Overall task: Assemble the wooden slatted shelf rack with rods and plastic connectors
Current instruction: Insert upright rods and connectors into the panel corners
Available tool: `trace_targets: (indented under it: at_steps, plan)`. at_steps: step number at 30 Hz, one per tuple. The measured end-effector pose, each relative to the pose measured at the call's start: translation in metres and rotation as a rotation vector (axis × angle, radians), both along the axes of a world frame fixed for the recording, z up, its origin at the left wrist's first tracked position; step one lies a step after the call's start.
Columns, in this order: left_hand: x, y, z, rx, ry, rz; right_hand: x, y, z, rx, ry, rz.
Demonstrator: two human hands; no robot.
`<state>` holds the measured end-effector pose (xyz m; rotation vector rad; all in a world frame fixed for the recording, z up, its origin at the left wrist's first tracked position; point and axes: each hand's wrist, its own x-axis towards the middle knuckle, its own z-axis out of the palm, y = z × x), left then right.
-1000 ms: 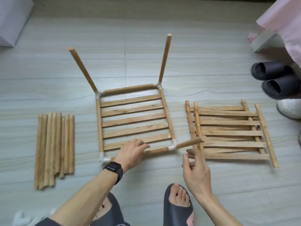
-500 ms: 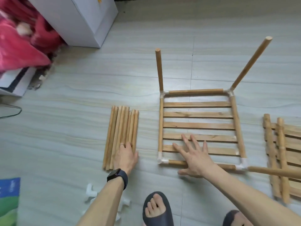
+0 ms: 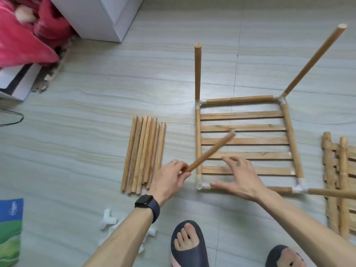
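On the grey floor [image 3: 77,151] lie seven or eight loose pale wooden rods [image 3: 143,155], side by side. The left hand [image 3: 169,180] has its grip pinched on the low end of one more round wooden rod [image 3: 212,151], tilted over the square slatted wooden frame [image 3: 244,141]. The frame has five slats, four white plastic corner connectors [image 3: 202,186] and two upright rods. The right hand [image 3: 240,178] rests on it, fingers spread, holding nothing.

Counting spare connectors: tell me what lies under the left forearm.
White plastic connectors poke out on both sides of the left forearm; whatever lies directly beneath is covered.

Pink cloth [image 3: 23,35], white cabinet [image 3: 100,16], green-blue bag [image 3: 9,232], black cable [image 3: 18,120]
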<state>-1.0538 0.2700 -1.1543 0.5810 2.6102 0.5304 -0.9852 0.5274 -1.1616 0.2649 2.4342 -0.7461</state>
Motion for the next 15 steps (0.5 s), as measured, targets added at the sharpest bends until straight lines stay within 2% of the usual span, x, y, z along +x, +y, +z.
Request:
trace_targets:
  at_steps: [3,5,7,9,10,15]
  plan:
    - [0.010,0.016,-0.001,0.036,0.165,-0.238,-0.004,-0.012,0.029,-0.498,0.068,-0.403]
    - [0.016,0.019,-0.008,0.037,0.187,-0.278,-0.005,-0.016,0.044,-0.632,0.121,-0.555]
    - [0.018,0.013,-0.018,-0.106,0.122,-0.318,0.000,-0.011,0.055,-0.637,0.236,-0.687]
    - [0.020,0.009,-0.033,-0.259,0.103,-0.426,0.009,-0.002,0.063,-0.568,0.325,-0.725]
    - [0.020,0.008,-0.039,-0.277,0.119,-0.459,0.013,0.001,0.067,-0.546,0.345,-0.721]
    - [0.014,0.010,-0.047,-0.123,0.308,-0.508,0.032,-0.008,0.067,-0.427,0.332,-0.580]
